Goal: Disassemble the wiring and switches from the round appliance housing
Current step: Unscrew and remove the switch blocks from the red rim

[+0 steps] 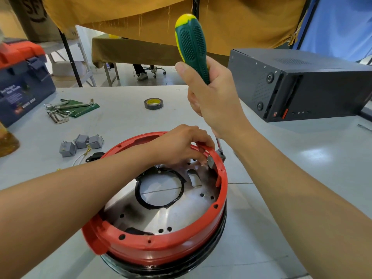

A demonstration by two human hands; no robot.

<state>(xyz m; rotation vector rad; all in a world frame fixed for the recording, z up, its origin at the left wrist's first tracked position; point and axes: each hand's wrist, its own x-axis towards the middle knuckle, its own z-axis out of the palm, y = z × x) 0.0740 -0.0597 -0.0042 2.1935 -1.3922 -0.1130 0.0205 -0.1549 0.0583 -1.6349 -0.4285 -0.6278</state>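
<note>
a red rim is seen on the round housing, over a silver plate marked by black smudges. a green handle, dotted and tipped in yellow, is shown on the screwdriver. grey switches and black tape with a yellow core are spotted on the white table.

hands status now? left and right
Left hand: pinching a small grey part at the red housing rim.
Right hand: gripping the green-yellow screwdriver.

table grey – housing | tape | toolbox | computer case
</note>
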